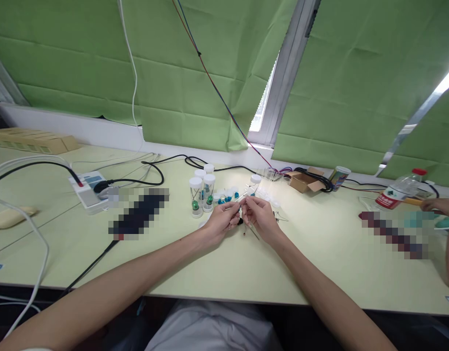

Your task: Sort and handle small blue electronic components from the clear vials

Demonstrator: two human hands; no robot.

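My left hand [223, 217] and my right hand [260, 215] meet over the middle of the table, fingers pinched close together. Whatever lies between the fingertips is thin and small, and I cannot make out its kind. Just left of my left hand stand several clear vials [195, 199] with white caps, green balls and dark sticks inside. Small blue pieces [227, 199] lie beyond my fingers. Another white-capped vial [255, 182] stands behind my right hand, partly hidden by it. Thin dark rods [253, 232] rest on the table under my right hand.
To the left are a power strip [90, 192] with plugs and cables, and a blurred dark object [140, 214]. An open cardboard box [305, 180], a can [339, 178] and a bottle [398, 190] stand right. Another person's hand [439, 207] shows at the right edge.
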